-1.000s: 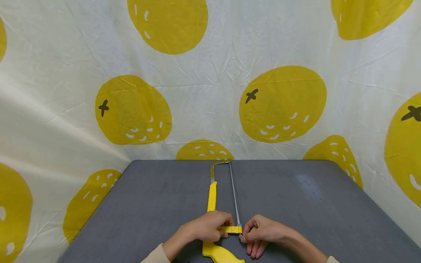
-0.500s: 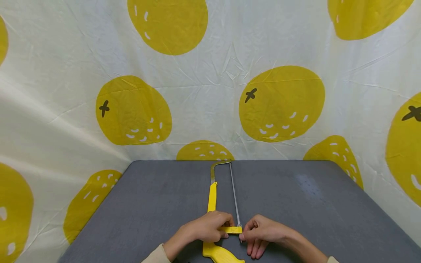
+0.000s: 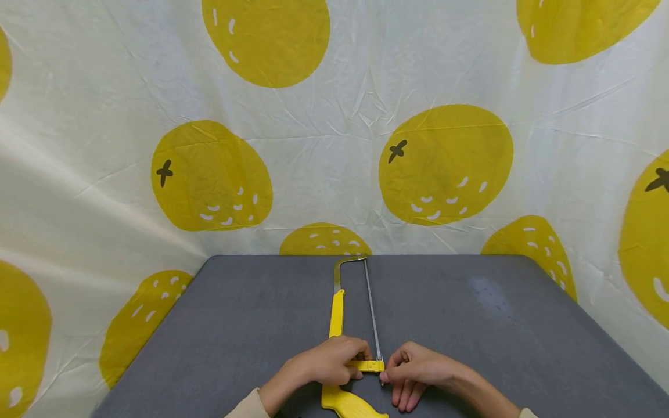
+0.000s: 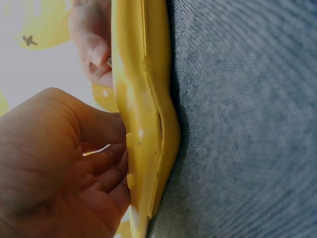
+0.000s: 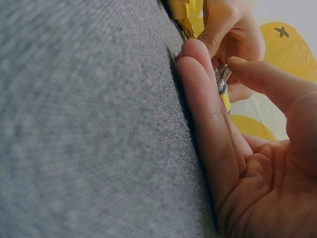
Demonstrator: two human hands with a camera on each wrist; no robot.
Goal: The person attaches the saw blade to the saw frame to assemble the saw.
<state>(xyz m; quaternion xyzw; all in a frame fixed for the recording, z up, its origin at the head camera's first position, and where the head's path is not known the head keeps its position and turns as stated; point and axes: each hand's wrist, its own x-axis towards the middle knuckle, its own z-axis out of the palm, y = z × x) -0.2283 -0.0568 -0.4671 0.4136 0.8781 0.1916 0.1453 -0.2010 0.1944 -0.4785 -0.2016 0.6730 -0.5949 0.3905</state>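
Observation:
A hacksaw [image 3: 337, 313] with a yellow grip and a metal front bow lies flat, its thin blade [image 3: 371, 313] on the right side. My left hand [image 3: 333, 359] holds the yellow frame by the short crosspiece [image 3: 368, 365] at the blade's near end. In the left wrist view the yellow handle [image 4: 148, 134] hides part of those fingers. Just right of the crosspiece, my right hand [image 3: 420, 368] pinches the small metal wing nut [image 5: 223, 77] between thumb and index finger. Its other fingers [image 5: 205, 109] rest along the table.
The grey table [image 3: 251, 313] carries the saw, whose bow reaches its far edge. A pale smudge [image 3: 491, 293] marks the surface at right. Behind and at both sides hangs a white sheet [image 3: 324, 174] printed with yellow fruit.
My right thumb and fingertips have shifted slightly at the wing nut, and the thumb covers more of it than a second ago. The left hand and the hacksaw have stayed in place.

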